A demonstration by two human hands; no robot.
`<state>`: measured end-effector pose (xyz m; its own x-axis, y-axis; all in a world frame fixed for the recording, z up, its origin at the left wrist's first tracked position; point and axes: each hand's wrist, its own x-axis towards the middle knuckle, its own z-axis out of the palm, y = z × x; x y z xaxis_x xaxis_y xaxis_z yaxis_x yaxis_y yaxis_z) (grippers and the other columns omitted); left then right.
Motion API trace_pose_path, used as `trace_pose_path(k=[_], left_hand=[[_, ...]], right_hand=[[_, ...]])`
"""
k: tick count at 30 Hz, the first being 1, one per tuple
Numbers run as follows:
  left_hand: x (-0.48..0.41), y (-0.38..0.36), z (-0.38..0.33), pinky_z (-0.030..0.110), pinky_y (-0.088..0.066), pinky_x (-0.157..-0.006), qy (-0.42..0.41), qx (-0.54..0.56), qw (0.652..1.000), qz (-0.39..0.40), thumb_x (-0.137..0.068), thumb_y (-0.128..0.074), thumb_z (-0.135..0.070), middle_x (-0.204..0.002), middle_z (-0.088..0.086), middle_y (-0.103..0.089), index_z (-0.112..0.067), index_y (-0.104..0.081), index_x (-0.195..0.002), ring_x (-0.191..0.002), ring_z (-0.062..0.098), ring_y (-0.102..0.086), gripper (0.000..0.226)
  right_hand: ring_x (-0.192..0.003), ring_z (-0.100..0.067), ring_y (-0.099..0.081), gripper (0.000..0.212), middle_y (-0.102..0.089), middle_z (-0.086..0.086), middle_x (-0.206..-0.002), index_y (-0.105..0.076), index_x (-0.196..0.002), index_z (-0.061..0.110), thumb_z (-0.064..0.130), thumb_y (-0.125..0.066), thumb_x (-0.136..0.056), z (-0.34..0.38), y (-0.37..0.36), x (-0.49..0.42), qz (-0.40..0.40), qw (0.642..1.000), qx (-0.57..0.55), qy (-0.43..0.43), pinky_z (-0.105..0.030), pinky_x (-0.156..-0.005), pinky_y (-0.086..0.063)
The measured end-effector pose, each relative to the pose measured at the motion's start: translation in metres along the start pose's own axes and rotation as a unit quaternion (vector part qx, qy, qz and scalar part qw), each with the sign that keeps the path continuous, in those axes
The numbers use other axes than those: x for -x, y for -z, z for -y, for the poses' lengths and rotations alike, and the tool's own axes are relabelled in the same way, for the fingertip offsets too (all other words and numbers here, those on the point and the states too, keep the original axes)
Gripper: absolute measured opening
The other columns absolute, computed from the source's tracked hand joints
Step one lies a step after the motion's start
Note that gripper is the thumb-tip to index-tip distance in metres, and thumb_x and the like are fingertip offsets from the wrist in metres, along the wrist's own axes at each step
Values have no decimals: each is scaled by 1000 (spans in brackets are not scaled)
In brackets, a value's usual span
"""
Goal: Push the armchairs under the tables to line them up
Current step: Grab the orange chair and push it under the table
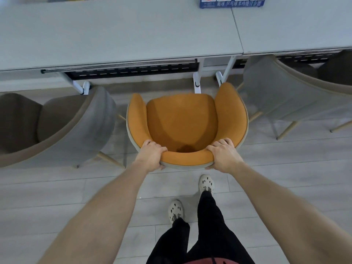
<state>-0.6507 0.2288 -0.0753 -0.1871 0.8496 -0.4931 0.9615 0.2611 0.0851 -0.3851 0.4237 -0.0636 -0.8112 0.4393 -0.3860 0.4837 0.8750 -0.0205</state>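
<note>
Pale grey plank floor [57, 197]; 2 light grey tables are standing edge to edge across the top of the view, the left table [114, 31] and the right table [295, 25], with a blue printed card [231, 2] lying near their seam.

Going left to right:

- The left grey armchair [62, 130] is sitting turned at an angle, its seat out from under the left table. Judged not yet lined up.
- Your left hand [151, 156] is wrapping the back rim of the orange armchair [182, 121], fingers curled over the top edge, thumb under the grey outer shell.
- The orange armchair is standing in the middle, facing the left table near its right end, with the armrest tips just reaching the white table legs [197, 82]. The seat is lying fully out on the floor, so the push is judged barely begun.
- Your right hand [223, 157] is mirroring the left, clamping the same rim on its right side.
- The right grey armchair [282, 92] is reaching partly under the right table, but skewed. Judged in need of straightening.

Your feet in white clogs [206, 183] are standing staggered behind the chair, right foot ahead.

Progress estimate: 0 of the 3 visible armchairs look finished. Remaining: you are needing to drive the orange 1 straight in between the legs, then square both grey chairs.
</note>
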Motion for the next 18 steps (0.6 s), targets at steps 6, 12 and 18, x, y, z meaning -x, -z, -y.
trace_pose_path(k=[6, 12, 18], left_hand=[[14, -3, 30, 49, -20, -129, 17, 33, 999, 0, -79, -90, -50, -135, -7, -70, -38, -62, -143, -135, 23, -55, 71], [-11, 10, 54, 49, -18, -130, 11, 36, 999, -7, -81, -90, -43, -137, -7, -69, -39, -62, -144, -136, 23, -54, 70], [-47, 30, 62, 51, -22, -127, 0, 30, 999, -13, -79, -90, -48, -136, -8, -69, -42, -62, -142, -134, 23, -56, 69]], right_hand=[[-122, -25, -57, 76, -69, 4, -121, -66, -131, 34, 79, -78, -71, 27, 5, -17, 0, 1000, -3, 8, -46, -121, -26], [-118, -26, -59, 74, -71, 3, -116, -68, -127, 32, 77, -79, -70, 22, 14, -48, -18, 1000, -3, 9, -47, -120, -30], [-115, -24, -61, 76, -71, 6, -112, -69, -124, 34, 83, -79, -66, -2, 26, -77, -30, 999, -11, -1, -45, -120, -32]])
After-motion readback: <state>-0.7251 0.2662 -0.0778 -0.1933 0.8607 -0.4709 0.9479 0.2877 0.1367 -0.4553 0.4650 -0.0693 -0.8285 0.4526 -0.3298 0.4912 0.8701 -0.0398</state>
